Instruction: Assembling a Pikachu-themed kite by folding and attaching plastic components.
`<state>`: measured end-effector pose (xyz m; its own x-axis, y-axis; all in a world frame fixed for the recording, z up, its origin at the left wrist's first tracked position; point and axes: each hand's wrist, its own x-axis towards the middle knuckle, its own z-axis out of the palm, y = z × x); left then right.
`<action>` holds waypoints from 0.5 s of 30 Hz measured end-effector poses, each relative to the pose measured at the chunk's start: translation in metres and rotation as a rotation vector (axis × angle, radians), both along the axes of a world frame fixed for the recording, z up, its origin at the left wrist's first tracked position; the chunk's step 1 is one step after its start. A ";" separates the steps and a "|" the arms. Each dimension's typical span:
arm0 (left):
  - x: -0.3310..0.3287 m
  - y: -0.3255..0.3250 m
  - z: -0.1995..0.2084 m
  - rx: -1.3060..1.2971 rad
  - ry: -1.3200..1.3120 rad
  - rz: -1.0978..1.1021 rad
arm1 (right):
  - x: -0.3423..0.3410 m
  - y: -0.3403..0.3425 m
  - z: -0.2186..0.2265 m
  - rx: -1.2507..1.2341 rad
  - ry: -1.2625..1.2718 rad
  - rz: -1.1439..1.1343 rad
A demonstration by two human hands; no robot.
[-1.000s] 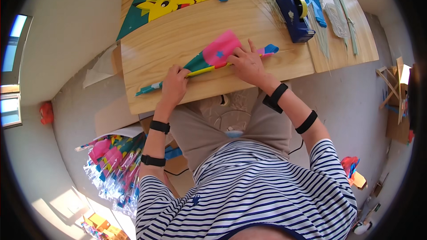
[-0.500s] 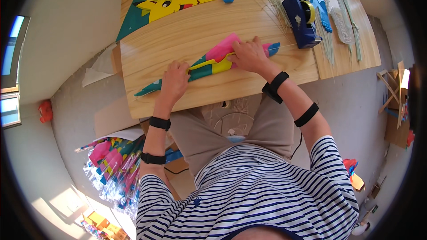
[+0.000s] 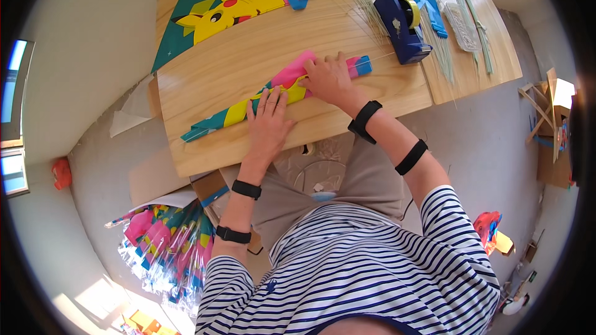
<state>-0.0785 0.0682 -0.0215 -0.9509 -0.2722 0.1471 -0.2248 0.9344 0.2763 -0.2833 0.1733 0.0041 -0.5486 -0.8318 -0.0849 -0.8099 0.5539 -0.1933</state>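
A long, narrow folded kite (image 3: 236, 112) in green, yellow and pink fabric lies slantwise across the wooden table, with a blue tip at its right end. My left hand (image 3: 268, 125) rests on its middle, palm down, fingers stretched out over the near edge of the cloth. Farther right, my right hand (image 3: 329, 82) grips the bundle between thumb and curled fingers. A pink fold sticks up between the two hands. At the far left of the table, a flat printed kite sheet (image 3: 186, 31) shows a yellow cartoon figure on green and pink.
A dark blue tape dispenser (image 3: 397, 34) stands right of the kite. Thin rods (image 3: 442, 56), a clear plastic box (image 3: 460, 28) and blue strips (image 3: 431, 3) lie around it. Below the table's left side sits a pile of plastic-wrapped kites (image 3: 164, 242).
My left hand has slid right along the kite toward my right hand and flattened out, uncovering the yellow and green left part. The right hand keeps its place on the cloth.
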 end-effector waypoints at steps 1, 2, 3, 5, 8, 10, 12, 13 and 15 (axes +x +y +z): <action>-0.001 0.000 0.000 0.008 0.000 0.003 | 0.005 0.004 0.000 -0.070 0.059 -0.006; -0.002 -0.001 -0.001 0.017 0.001 0.006 | 0.010 0.009 0.000 -0.140 0.118 -0.011; -0.005 -0.002 0.000 0.024 0.002 0.006 | 0.014 0.015 -0.002 -0.191 0.144 0.025; -0.006 -0.002 0.000 0.020 -0.008 0.020 | 0.023 0.030 -0.011 -0.292 0.197 0.108; -0.006 -0.001 0.000 0.027 -0.023 0.019 | 0.038 0.055 -0.035 -0.355 0.163 0.182; 0.001 0.000 0.002 0.043 -0.044 0.013 | 0.048 0.064 -0.036 -0.320 0.126 0.162; 0.012 0.003 0.005 0.069 -0.065 -0.004 | 0.061 0.073 -0.037 -0.305 0.093 0.147; 0.018 0.007 0.007 0.066 -0.060 -0.014 | 0.068 0.077 -0.037 -0.307 0.079 0.142; 0.029 0.013 0.009 0.058 -0.052 -0.029 | 0.080 0.083 -0.038 -0.315 0.055 0.133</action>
<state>-0.0494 0.0816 -0.0122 -0.9644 -0.2512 0.0825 -0.2133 0.9236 0.3186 -0.2033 0.2564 -0.0338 -0.4301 -0.8770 0.2140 -0.8849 0.3627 -0.2921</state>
